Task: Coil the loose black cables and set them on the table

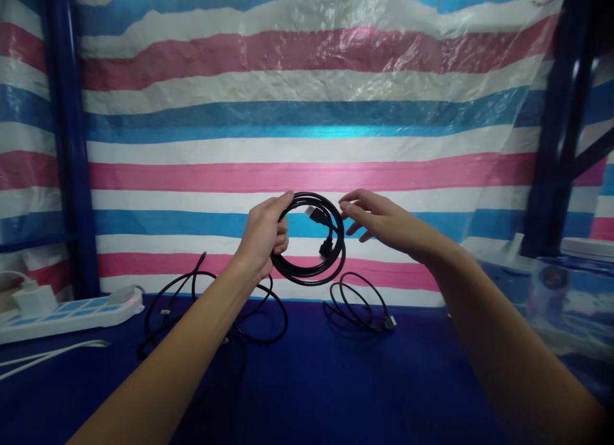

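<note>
A black cable [311, 280], wound into a round coil, is held up above the blue table by my left hand [266, 231]. The fingers of that hand are wrapped round the coil's left side. Two plugs show inside the ring: one with a metal tip [316, 215] near the top, and a dark one [326, 247] below it, whose end I cannot make out. Just right of the coil is my right hand [371, 216], its fingers apart and holding nothing. A small gap seems to separate its fingertips from the cable.
On the blue table [336, 381] lie a loose black cable [275, 336] at left and a smaller looped cable [364, 320] at right. A white power strip [91, 314] with plugs and a white cord [57, 352] sit far left. A clear container [575, 291] stands right.
</note>
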Demonstrator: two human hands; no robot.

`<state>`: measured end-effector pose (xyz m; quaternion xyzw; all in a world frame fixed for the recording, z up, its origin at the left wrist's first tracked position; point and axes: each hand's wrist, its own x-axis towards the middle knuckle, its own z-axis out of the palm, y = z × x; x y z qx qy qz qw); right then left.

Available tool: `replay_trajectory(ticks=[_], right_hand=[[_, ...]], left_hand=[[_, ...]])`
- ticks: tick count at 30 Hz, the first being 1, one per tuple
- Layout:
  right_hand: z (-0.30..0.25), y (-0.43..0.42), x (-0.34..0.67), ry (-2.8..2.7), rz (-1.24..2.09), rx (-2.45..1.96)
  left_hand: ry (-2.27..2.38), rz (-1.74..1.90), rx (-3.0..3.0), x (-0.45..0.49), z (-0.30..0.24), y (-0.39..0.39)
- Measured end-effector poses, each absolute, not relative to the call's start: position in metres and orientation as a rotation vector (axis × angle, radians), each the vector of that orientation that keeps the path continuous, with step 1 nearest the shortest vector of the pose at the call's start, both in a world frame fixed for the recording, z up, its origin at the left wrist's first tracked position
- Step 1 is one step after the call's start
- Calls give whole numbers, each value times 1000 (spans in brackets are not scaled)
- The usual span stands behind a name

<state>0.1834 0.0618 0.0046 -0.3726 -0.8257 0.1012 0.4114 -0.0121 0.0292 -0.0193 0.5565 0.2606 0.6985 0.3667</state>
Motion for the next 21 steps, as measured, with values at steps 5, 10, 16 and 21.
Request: replay_trajectory(ticks=[5, 10, 16, 21], right_hand=[[8, 57, 183, -2268, 148, -1164], [5, 53, 175, -2465, 240, -1139], [3, 60, 179, -2299, 391, -969], [-2, 65, 163, -1886, -124, -882]], left_hand=[[691, 1933, 1471, -8, -21, 27], [661, 2028, 1459, -8, -20, 28], [666, 2144, 1385, -12, -22, 32], [625, 2074, 1333, -7, -24, 32]])
